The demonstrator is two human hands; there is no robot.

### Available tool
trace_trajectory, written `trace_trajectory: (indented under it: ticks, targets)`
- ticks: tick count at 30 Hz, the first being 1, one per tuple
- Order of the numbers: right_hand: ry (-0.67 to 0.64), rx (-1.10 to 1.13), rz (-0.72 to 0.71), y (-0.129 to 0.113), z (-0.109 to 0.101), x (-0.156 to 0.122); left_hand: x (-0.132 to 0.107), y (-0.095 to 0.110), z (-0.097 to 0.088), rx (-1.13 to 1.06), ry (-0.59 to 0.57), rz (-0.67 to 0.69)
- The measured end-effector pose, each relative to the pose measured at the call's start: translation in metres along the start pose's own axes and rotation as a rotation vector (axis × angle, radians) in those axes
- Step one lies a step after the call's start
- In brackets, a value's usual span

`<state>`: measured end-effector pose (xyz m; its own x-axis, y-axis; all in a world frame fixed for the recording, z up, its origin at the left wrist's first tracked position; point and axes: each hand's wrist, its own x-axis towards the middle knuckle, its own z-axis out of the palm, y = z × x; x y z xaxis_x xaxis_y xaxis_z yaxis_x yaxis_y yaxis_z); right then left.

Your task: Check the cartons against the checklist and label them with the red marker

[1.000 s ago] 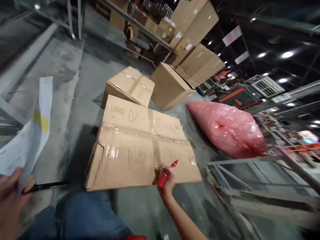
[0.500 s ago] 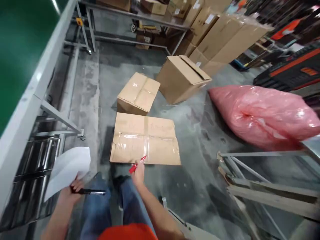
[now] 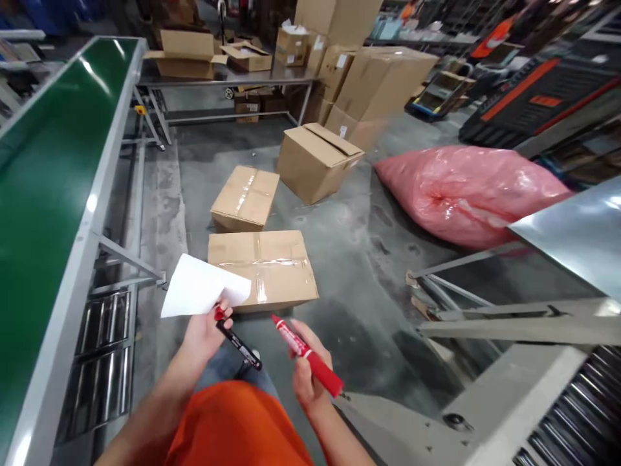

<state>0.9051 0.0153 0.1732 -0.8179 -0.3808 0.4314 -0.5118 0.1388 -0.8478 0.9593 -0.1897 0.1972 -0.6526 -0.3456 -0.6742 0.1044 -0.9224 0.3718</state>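
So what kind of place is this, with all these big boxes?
It looks like a warehouse or packing area. A long green conveyor belt runs along one side, cardboard cartons sit on the concrete floor, and more stand stacked beyond, near a steel table.

A warehouse floor [image 3: 354, 272] with a green conveyor [image 3: 48, 194] and stacked cartons [image 3: 383, 84].

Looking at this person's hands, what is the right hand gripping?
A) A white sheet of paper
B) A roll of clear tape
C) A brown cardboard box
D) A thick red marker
D: the right hand closes around the thick red marker, while the white sheet of paper is in the left hand.
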Motion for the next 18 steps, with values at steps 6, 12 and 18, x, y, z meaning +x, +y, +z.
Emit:
trace_trajectory:
  ticks: [6, 12, 18]
  targets:
    - [0.011, 0.030, -0.060, -0.060, 0.018, 0.022, -0.010, -0.018, 0.037, 0.126, -0.109, -0.059]
    - [0.035, -0.134, -0.040, -0.050, 0.058, 0.024, 0.007, 0.000, 0.036, 0.231, -0.185, -0.058]
    - [-0.010, -0.292, -0.243, -0.048, 0.087, 0.032, 0.033, 0.011, -0.001, 0.427, -0.211, 0.001]
